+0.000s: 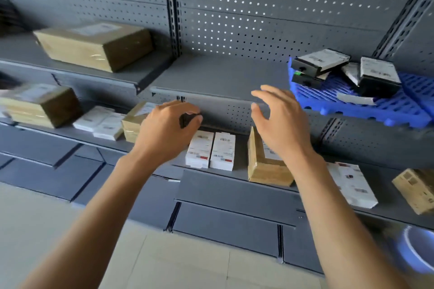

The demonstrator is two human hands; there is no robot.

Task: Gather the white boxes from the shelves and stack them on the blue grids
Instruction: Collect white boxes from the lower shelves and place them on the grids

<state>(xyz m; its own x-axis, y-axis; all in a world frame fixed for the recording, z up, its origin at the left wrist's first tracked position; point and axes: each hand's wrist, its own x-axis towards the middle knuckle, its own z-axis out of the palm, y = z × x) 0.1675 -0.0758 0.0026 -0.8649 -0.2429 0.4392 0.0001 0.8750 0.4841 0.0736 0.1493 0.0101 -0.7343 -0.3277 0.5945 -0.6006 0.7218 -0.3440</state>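
Note:
Two white boxes stand side by side on the lower shelf, just below my left hand. Its fingers curl around a small dark object that I cannot identify. My right hand hovers open with fingers spread, above a tan box and in front of the upper shelf's edge. The blue grid lies on the upper shelf at right, carrying several dark-sided boxes with white tops piled loosely. More white boxes lie at left and right on the lower shelf.
Brown cardboard parcels sit on the upper left shelf and lower left shelf; another tan box is at far right. A grey pegboard wall backs the shelves. A blue basin stands lower right. Pale floor lies below.

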